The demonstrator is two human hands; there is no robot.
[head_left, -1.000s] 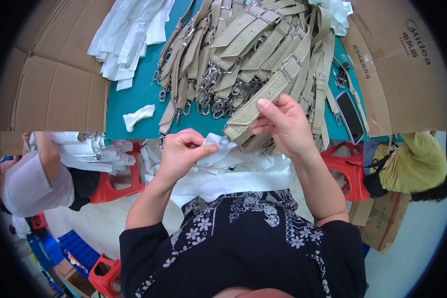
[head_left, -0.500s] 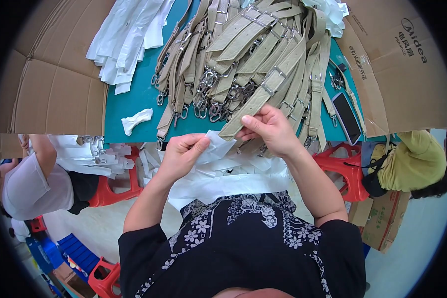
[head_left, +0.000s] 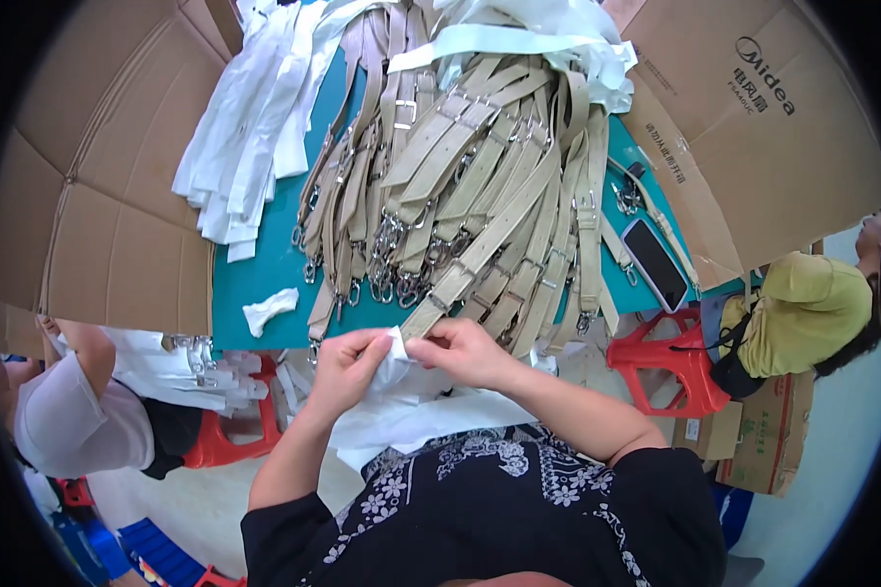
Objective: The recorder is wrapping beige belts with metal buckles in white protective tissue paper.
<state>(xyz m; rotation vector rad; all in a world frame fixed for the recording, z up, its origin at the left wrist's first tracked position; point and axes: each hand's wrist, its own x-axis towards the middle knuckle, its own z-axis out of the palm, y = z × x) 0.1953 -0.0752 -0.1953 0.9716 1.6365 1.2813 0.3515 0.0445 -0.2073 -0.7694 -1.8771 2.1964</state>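
Note:
My left hand (head_left: 347, 372) pinches a small white sheet (head_left: 394, 364), thin like paper or film, between thumb and fingers. The sheet is folded round the near tip of a beige strap (head_left: 450, 286). Close beside it, my right hand (head_left: 468, 356) is closed at the strap's end, its thumb against the white sheet; the fingertips underneath are hidden. From my hands the strap runs up and right onto a heap of similar beige straps (head_left: 504, 147) with silver buckles and metal clips (head_left: 387, 240).
Long white strips (head_left: 255, 147) lie at the far left of the green table (head_left: 274, 284), a crumpled white piece (head_left: 270, 311) nearer. Phone (head_left: 656, 264) and keys (head_left: 626, 196) lie right. Cardboard flaps (head_left: 117, 186) flank the table. Two people sit nearby: white sleeve (head_left: 69, 391), yellow top (head_left: 803, 313).
The right hand has slid down the strap to its tip, beside the left hand. The white sheet now wraps over the strap's end. The view has tilted, and a white strip shows across the heap's top.

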